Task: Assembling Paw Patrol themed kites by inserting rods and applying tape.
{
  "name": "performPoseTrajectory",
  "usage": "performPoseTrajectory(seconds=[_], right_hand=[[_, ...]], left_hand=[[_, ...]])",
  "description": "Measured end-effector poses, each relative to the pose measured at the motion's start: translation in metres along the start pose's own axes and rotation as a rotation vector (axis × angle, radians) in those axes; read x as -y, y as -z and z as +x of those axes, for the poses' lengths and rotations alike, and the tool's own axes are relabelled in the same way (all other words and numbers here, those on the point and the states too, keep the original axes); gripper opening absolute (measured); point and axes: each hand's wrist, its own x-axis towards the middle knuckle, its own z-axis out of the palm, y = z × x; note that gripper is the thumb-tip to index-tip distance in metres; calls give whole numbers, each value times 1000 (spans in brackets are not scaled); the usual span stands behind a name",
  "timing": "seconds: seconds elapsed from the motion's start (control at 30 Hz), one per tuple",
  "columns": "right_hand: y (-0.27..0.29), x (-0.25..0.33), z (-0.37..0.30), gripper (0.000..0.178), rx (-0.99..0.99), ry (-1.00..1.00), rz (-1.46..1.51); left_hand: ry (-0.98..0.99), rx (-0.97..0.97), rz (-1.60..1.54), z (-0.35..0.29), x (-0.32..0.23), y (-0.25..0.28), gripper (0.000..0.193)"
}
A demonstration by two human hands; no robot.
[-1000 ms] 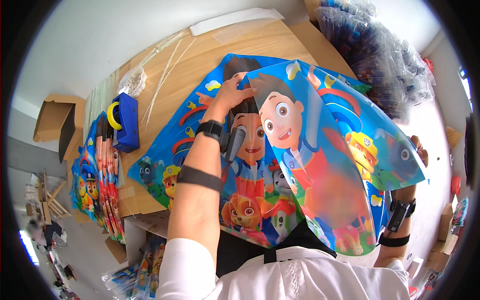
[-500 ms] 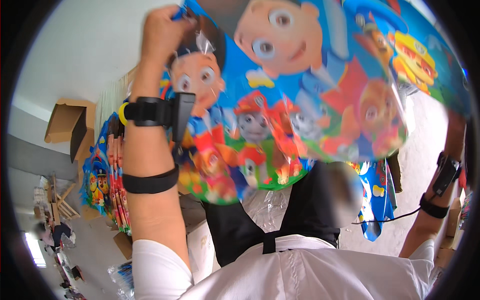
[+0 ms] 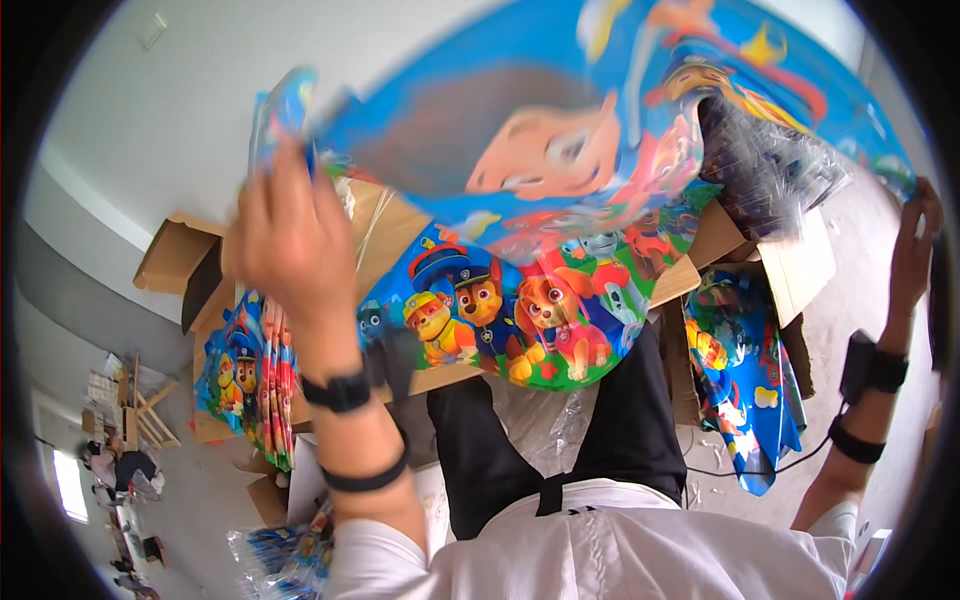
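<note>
— Where's the balloon (image 3: 600,190) now, and how does it lie?

— Up in the air in front of the person, stretched between both raised hands. Its long axis runs across the view, from the left hand (image 3: 285,235) at the upper left to the right hand (image 3: 915,250) at the far right. The printed side faces down toward the camera, with the cartoon dogs along its lower edge, over the lap.

— The hands?

— The left hand is closed on the balloon's left edge, fingers pinching the foil. The right hand is up at the right edge and seems to grip it, but that part is blurred and at the rim, so I cannot tell for sure.

— Changed from half a second ago?

— The balloon has swung flatter and wider; the table (image 3: 390,225) and the stack of balloons (image 3: 255,375) at its left end show more under it.
</note>
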Motion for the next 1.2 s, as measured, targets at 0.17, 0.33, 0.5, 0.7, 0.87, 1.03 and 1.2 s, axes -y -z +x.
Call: performPoseTrajectory(seconds=[0.17,0.33,0.5,0.7,0.87,1.03,1.2], right_hand=[[-33,30,-124,11,280,-227,261],[-55,52,-221,23,743,-424,370],[-64,95,-242,24,1073,-139,301],[-47,242,-196,24,975,-194,1003],[-46,343,-175,33,879,-164,1255],[-50,386,-179,34,843,-217,1182],[-55,393,-189,30,817,-251,1082]], left_hand=[[16,464,-139,-130,-62,48,17],[68,911,-257,-211,-107,60,22],[34,1079,-407,-255,-141,48,21],[95,1072,-522,-265,-150,52,21],[116,994,-603,-267,-131,58,32],[157,957,-630,-266,-128,60,30],[141,872,-697,-260,-128,56,20]])
